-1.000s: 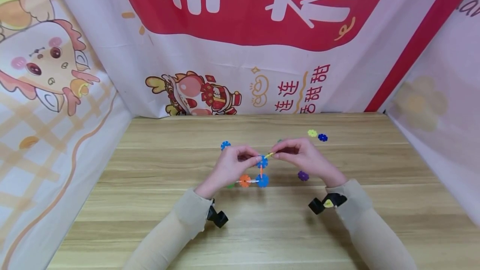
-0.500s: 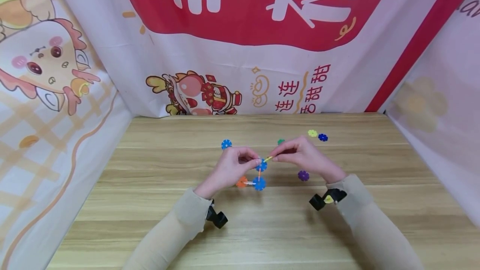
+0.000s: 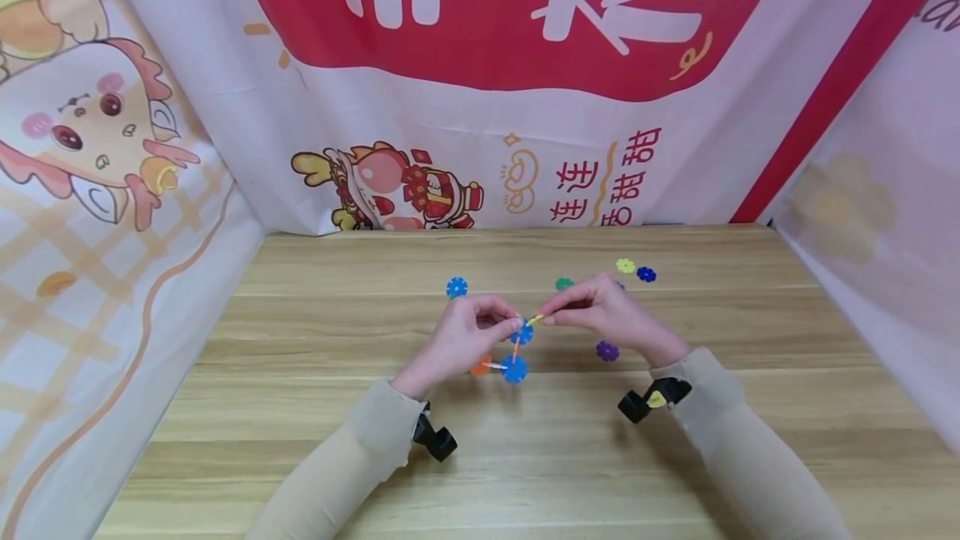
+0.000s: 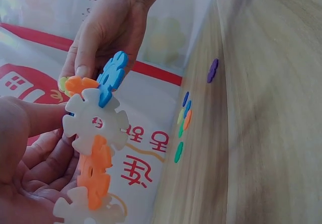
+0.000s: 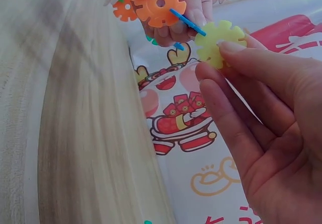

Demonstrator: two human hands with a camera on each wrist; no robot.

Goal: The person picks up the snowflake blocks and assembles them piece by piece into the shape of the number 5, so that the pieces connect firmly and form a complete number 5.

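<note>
In the head view my left hand [image 3: 465, 340] pinches a blue notched snowflake disc [image 3: 522, 332] between thumb and fingertips. That disc belongs to a linked chain of discs; an orange disc [image 5: 168, 5], a white disc [image 4: 95, 121] and a blue disc [image 4: 113, 75] are among its pieces. My right hand [image 3: 603, 315] pinches a yellow snowflake disc [image 5: 214, 40] by its edge, its notched rim meeting a blue disc of the chain in the right wrist view. The chain's lower blue disc [image 3: 513, 369] hangs below the hands. Part of the chain lies hidden behind my left hand.
Loose discs lie on the wooden table [image 3: 555, 457]: a purple one [image 3: 607, 351], a green one [image 3: 564, 283], a yellow one [image 3: 626, 266] and a dark blue one [image 3: 646, 274]. A printed cloth [image 3: 450, 123] hangs behind the table's far edge.
The chain has tilted a little: its lower blue disc has shifted left and down, the upper-left blue disc slightly right. Both hands keep their pinch and have hardly moved.
</note>
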